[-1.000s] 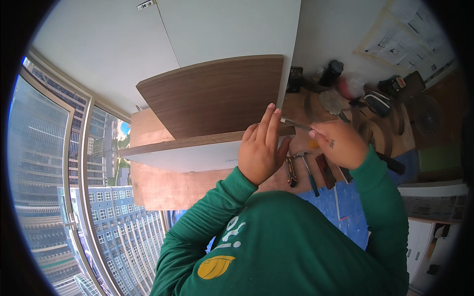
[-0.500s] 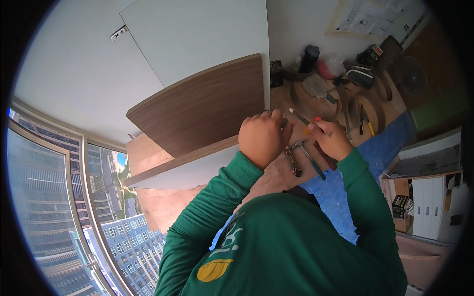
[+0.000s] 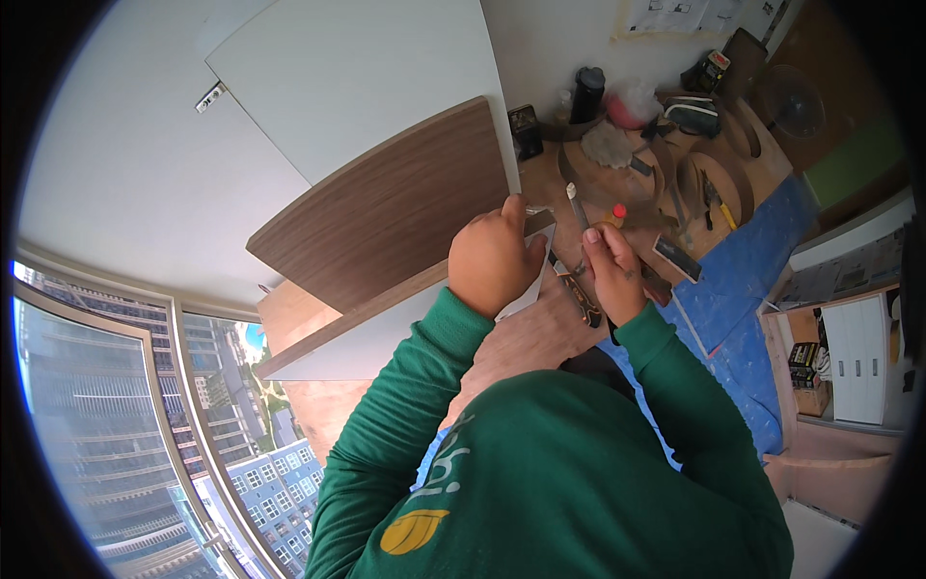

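Right of frame centre, the right hand (image 3: 614,273) grips a slim pale-tipped tool (image 3: 577,207); judged light, stiff, best held mid-shaft. At centre, the left hand (image 3: 492,259) curls over the wood-edged panel (image 3: 381,333), its grip unclear; panel probably rigid, heavier, best held by its edges.

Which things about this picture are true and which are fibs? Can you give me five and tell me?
1. The right hand holds a slim tool. True.
2. The left hand wears a glove. False: it is bare.
3. The right sleeve is red. False: it is green.
4. A black bottle stands near the wall. True.
5. The sheeting is yellow. False: it is blue.
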Demonstrator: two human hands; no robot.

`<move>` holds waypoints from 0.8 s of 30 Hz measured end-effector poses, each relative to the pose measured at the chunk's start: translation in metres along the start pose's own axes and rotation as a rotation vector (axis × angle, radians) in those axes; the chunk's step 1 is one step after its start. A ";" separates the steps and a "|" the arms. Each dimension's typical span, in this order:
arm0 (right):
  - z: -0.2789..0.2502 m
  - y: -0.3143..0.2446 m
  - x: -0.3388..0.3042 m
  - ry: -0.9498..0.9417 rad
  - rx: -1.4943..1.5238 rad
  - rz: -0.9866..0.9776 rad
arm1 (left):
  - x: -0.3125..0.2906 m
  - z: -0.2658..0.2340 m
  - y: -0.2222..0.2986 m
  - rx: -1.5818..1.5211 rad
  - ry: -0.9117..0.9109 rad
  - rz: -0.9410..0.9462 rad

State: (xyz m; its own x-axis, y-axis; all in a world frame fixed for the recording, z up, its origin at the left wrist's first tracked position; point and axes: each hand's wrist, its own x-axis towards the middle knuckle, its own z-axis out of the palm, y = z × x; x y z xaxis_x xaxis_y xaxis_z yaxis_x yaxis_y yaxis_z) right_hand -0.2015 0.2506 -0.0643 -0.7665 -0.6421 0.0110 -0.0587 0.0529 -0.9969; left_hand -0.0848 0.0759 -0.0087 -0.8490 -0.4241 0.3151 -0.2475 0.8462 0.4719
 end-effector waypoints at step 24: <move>0.025 0.036 0.021 -0.043 -0.009 -0.109 | 0.008 -0.005 -0.002 0.000 -0.050 -0.041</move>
State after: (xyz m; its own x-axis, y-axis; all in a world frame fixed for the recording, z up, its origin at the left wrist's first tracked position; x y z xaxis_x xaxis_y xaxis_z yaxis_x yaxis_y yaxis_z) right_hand -0.2040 0.2201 -0.1022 -0.7270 -0.6769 0.1153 -0.1456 -0.0121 -0.9893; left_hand -0.0889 0.0691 -0.0032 -0.8605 -0.4417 0.2538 -0.2827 0.8285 0.4834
